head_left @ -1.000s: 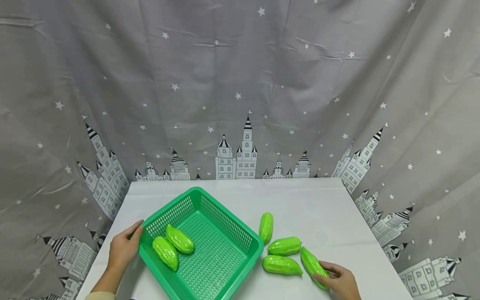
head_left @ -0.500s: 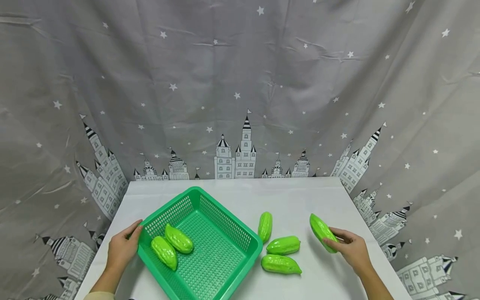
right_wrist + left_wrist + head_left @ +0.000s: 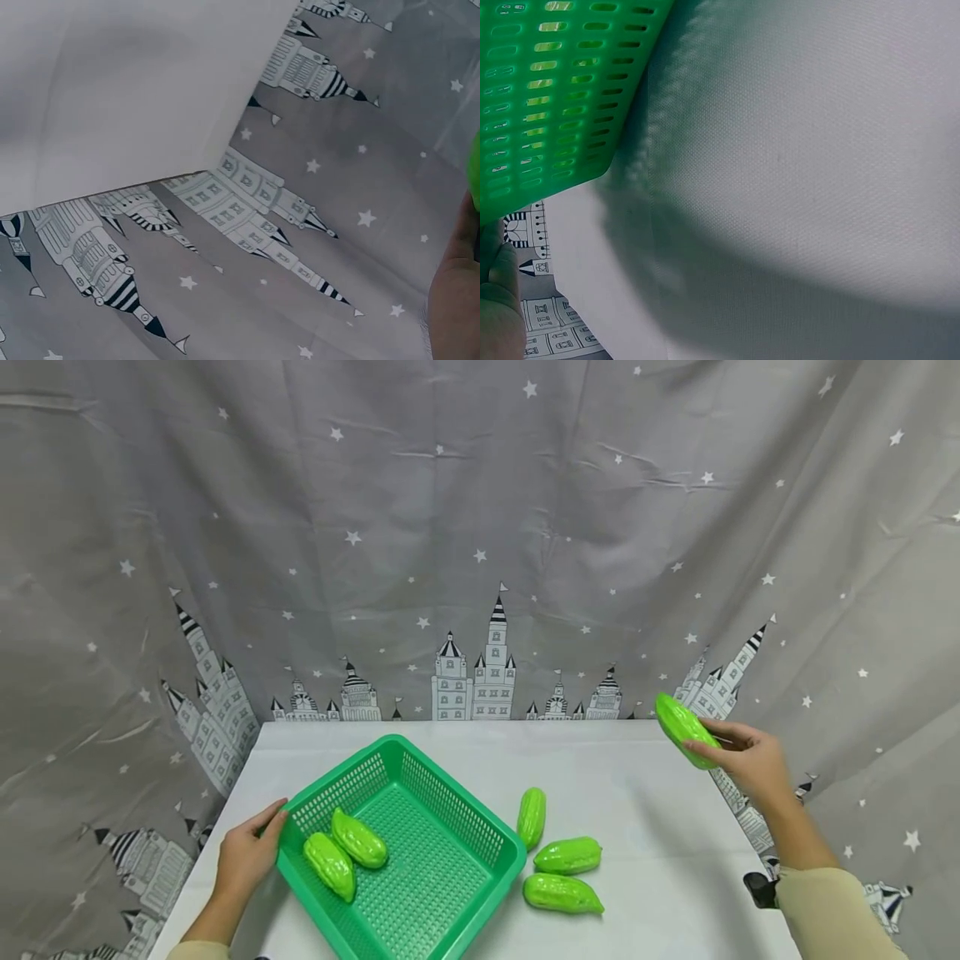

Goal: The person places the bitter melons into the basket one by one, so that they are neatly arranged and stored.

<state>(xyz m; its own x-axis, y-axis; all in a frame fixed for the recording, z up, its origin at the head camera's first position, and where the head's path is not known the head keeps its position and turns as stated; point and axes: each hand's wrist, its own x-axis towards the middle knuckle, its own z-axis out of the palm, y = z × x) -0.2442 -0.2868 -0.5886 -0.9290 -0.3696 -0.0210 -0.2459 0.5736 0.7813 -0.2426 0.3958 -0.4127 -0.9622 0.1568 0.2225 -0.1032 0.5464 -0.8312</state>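
My right hand (image 3: pixel 750 764) holds a bright green bitter melon (image 3: pixel 684 731) in the air above the table's right side, thumb and fingers on either side of it. Only a sliver of that melon (image 3: pixel 475 171) and part of the hand (image 3: pixel 457 300) enter the right wrist view. At the left, my left hand (image 3: pixel 249 852) grips the rim of a green plastic basket (image 3: pixel 463 792) near its left corner. Two bitter melons (image 3: pixel 360 838) lie inside the basket by its left wall. In the left wrist view the basket's slotted side (image 3: pixel 562 97) hides most of the fingers.
To the right of the basket, three more bitter melons (image 3: pixel 564 893) lie on the white tabletop (image 3: pixel 630 793). A grey curtain (image 3: pixel 480 510) printed with castles and stars hangs behind the table and along both sides.
My right hand has lifted the bitter melon off the table and carried it up, away and to the right. The left hand and the basket have stayed in place.
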